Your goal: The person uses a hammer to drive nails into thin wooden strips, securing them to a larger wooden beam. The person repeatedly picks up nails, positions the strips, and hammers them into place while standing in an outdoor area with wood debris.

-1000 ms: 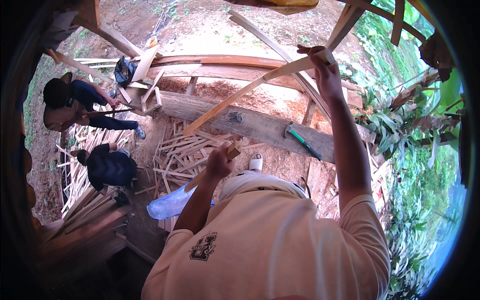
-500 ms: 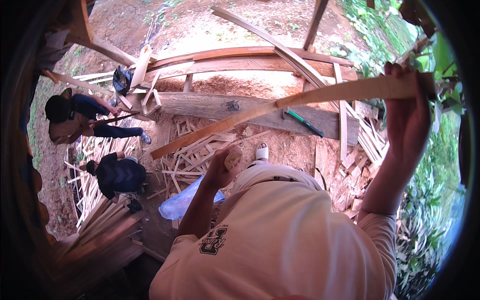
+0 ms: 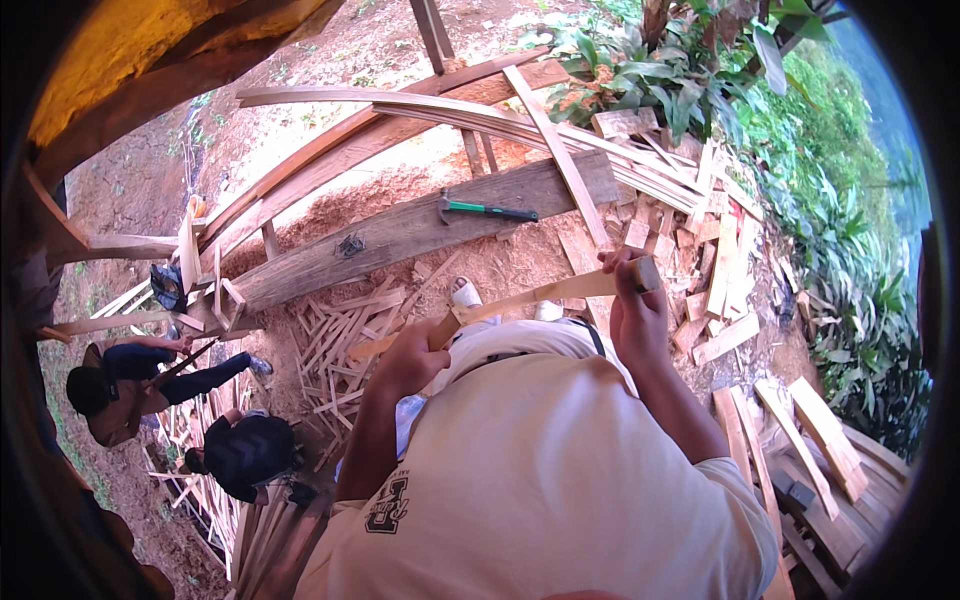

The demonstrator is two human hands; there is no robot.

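My right hand is wrapped round the near end of a long wooden strip, close in front of my body at the right. The strip runs leftward and passes behind my left hand, where part of it is hidden. A small wooden block pokes out of the closed fingers of that left hand. Whether the left hand also touches the strip I cannot tell. Beyond both hands, a claw hammer with a green and black handle lies on a thick weathered plank.
Two people, one with a dark cap and one in a dark shirt, are at the left. Thin wood sticks litter the ground between us. Offcuts and stacked boards lie to the right.
My right hand has come down and inward, lowering the raised strip toward my waist. The view has swung to the right, showing the boards at the lower right. The block stays in my left hand.
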